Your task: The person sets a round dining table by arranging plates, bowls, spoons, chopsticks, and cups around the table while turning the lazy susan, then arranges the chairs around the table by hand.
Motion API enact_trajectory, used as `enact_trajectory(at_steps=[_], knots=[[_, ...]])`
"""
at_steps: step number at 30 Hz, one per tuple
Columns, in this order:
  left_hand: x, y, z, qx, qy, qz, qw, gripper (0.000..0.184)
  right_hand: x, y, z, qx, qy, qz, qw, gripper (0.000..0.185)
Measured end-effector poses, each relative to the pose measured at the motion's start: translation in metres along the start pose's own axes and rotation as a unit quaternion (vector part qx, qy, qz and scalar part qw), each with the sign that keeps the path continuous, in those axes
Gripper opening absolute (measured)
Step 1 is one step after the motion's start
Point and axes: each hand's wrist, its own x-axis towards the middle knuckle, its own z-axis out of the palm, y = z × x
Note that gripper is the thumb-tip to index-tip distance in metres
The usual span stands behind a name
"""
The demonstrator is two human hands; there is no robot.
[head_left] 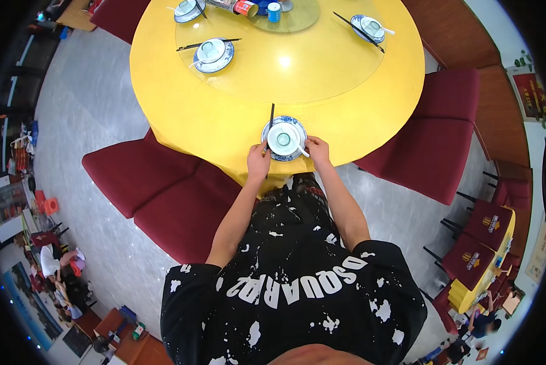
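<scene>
A blue-and-white plate lies at the near edge of the yellow round table. On it stand a white bowl with a small glass cup inside and a white spoon at its right. Black chopsticks lie along the plate's left side. My left hand is closed at the plate's left rim, fingertips by the chopsticks. At the right rim, my right hand pinches the plate beside the spoon handle.
Three more place settings, one at the left, another at the right, stand farther back around a glass turntable. A blue can is near its centre. Maroon chairs flank me. People are in the far background.
</scene>
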Motion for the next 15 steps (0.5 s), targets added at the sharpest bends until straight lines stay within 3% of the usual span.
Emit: enact_trajectory(at_steps=[6, 15], knots=[[-0.001, 0.004, -0.003, -0.022, -0.005, -0.011, 1.0, 0.039, 0.003, 0.006, 0.001, -0.027, 0.014, -0.02, 0.999, 0.022], [-0.002, 0.008, -0.01, -0.053, -0.012, -0.031, 0.998, 0.038, -0.006, 0.006, -0.001, -0.002, -0.019, 0.029, 0.999, 0.019]])
